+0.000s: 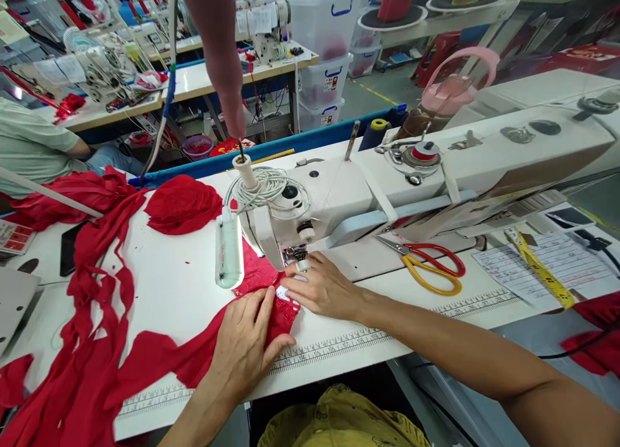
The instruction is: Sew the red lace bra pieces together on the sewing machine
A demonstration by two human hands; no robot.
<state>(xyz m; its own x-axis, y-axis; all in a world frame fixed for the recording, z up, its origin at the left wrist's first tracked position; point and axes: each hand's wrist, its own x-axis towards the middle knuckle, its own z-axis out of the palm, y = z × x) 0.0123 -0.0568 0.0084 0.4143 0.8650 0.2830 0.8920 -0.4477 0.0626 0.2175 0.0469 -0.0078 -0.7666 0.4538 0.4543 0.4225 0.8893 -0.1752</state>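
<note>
Red lace fabric (281,319) lies under the head of a white sewing machine (314,192). My left hand (245,334) rests flat on the red fabric in front of the needle area, its fingers spread a little and the thumb pointing right. Close to the presser foot (299,253), my right hand (320,284) has its fingers bent on the fabric's right edge; what lies beneath the fingertips is hidden. A long red strip (155,360) runs left from under my left hand.
Scissors (433,266) with red and yellow handles lie right of my right hand, near a yellow tape measure (540,269) on a written sheet (513,272). Red cloth (181,205) is piled at the left. A person (39,143) sits at the far left.
</note>
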